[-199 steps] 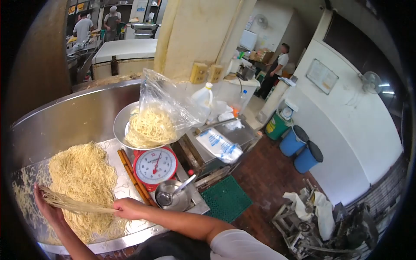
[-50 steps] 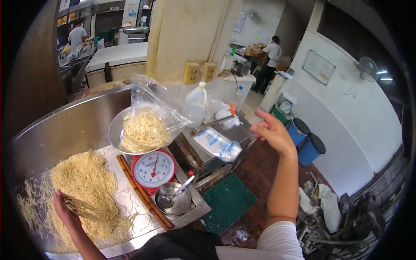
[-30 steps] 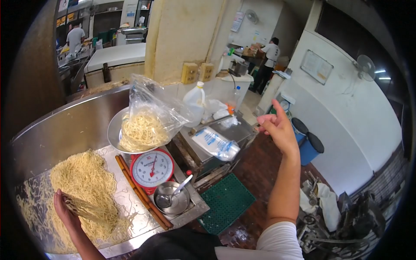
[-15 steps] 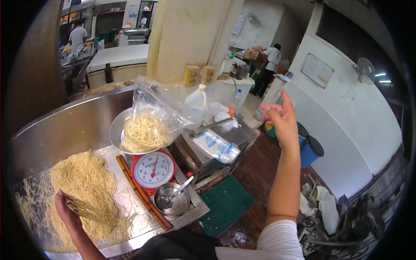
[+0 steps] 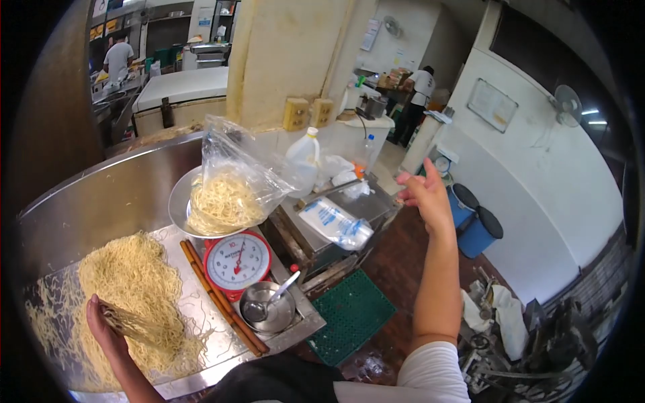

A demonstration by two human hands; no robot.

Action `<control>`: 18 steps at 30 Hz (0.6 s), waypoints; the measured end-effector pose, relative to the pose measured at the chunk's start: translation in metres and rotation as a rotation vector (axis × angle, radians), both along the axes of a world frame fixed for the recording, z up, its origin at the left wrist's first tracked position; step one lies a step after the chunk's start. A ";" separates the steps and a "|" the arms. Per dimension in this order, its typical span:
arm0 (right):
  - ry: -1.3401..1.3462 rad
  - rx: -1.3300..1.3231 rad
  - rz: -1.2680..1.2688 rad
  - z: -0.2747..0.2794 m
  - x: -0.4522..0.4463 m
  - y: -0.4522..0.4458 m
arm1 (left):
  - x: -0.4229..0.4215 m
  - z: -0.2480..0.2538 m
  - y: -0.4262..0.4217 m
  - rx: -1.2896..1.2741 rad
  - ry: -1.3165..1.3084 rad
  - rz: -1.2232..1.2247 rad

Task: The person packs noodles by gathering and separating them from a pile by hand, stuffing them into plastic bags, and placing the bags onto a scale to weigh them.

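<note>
At the lower left, my left hand is closed around a bunch of thin yellow noodles, its fingers partly hidden by the strands. It is at the edge of a big noodle heap on the metal worktop. My right hand is raised over the floor on the right, fingers apart and holding nothing. Between my hands stands a red dial scale. Its round pan carries a clear plastic bag with noodles inside. In front of the scale, a metal bowl holds a ladle.
Two wooden sticks lie beside the scale. A plastic jug and a pack of plastic bags rest on the side table. A green mat and blue bins are on the floor. Two people work in the background.
My right hand has moved slightly down and left, with its fingers still apart. My left hand and the bagged noodles on the scale stay nearly where they were.
</note>
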State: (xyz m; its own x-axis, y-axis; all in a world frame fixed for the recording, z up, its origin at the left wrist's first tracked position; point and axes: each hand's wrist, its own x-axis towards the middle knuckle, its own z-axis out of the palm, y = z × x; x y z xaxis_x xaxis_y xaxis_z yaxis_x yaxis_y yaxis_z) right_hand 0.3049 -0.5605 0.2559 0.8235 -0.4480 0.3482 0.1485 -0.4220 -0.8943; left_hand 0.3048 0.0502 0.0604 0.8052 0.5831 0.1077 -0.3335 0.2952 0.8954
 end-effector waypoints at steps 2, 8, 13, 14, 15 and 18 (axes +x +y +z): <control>0.029 -0.007 0.003 -0.004 -0.002 0.001 | 0.000 0.003 -0.005 0.001 0.010 0.017; 0.028 0.007 0.066 -0.007 -0.009 0.005 | 0.001 0.002 -0.002 0.000 0.027 0.005; -0.052 0.037 0.243 0.004 -0.025 0.028 | -0.001 0.009 -0.010 -0.022 0.035 0.020; -0.043 0.026 0.318 0.002 -0.026 0.031 | -0.002 0.010 -0.012 -0.025 0.037 0.027; -0.035 0.014 0.394 0.000 -0.027 0.035 | -0.002 0.013 -0.015 -0.024 0.036 0.039; 0.040 -0.017 0.563 -0.003 -0.032 0.058 | -0.003 0.013 -0.016 0.067 0.035 0.027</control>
State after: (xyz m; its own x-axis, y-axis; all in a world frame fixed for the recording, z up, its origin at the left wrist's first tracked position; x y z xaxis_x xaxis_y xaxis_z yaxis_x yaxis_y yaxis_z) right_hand 0.2728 -0.5023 0.2526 0.9465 0.0700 0.3149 0.3210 -0.3014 -0.8978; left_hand 0.3016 0.0338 0.0733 0.7931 0.5973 0.1192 -0.3088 0.2257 0.9240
